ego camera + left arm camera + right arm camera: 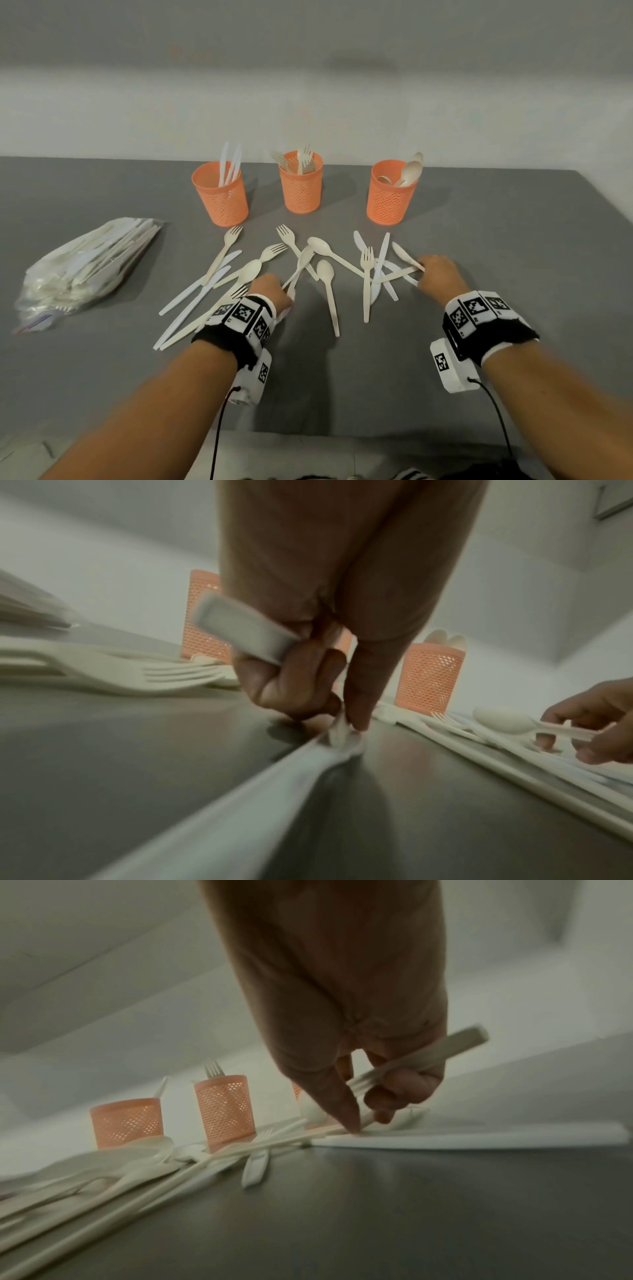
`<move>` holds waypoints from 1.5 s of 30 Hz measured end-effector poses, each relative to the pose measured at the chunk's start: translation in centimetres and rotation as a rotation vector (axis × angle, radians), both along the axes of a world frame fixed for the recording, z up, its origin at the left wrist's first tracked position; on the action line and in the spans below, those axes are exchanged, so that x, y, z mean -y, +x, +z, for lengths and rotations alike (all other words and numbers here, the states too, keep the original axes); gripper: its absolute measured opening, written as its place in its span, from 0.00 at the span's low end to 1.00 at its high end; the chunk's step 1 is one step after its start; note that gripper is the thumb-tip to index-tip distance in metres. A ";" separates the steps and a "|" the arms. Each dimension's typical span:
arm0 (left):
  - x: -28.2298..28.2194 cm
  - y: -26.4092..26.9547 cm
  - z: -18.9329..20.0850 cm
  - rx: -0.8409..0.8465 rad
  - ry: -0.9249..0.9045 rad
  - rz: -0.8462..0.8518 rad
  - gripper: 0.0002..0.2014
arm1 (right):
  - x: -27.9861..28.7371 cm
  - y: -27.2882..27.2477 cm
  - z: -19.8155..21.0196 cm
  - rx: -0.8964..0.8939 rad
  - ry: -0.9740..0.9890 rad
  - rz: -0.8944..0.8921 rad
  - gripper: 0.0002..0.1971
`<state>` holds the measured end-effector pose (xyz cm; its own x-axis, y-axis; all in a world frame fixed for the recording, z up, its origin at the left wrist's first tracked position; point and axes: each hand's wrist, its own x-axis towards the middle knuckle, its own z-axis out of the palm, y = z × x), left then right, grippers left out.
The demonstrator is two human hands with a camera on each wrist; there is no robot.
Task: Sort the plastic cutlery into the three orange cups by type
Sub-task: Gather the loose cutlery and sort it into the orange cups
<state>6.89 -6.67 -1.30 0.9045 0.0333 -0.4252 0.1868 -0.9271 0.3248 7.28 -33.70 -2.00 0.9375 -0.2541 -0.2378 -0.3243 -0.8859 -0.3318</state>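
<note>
Left hand (270, 291): curled round a spoon handle (240, 627), fingertips on the bench (479, 342).
Right hand (440, 274): gripping a knife (406, 256).
Loose cutlery (329, 263): scattered before three orange cups (300, 192).

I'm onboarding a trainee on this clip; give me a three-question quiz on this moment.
1. True or false: the left cup holds forks.
2. Multiple choice: the middle cup holds A) knives B) forks C) spoons.
3. Fill in: the clear bag of spare cutlery lies on the table on the person's ____ side.

Key: 1 false, it holds knives. 2 B. 3 left. Both the left hand and the right hand already grip cutlery from the loose pile.
</note>
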 end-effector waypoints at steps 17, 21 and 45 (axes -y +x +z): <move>-2.0 -1.3 1.5 0.074 0.042 0.005 0.13 | 1.1 0.5 -0.1 0.007 0.104 -0.086 0.14; -0.7 -2.4 0.2 -0.048 0.054 -0.003 0.18 | 0.6 0.1 -0.1 -0.078 0.087 -0.060 0.14; 2.1 -2.3 0.2 0.198 -0.327 0.266 0.10 | -6.9 1.6 -1.2 -0.101 0.021 0.119 0.11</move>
<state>4.60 -8.72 -1.13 0.9475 0.1675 -0.2722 0.3090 -0.6983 0.6457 8.87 -26.83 -3.16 0.9319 -0.1364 -0.3361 -0.2498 -0.9132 -0.3221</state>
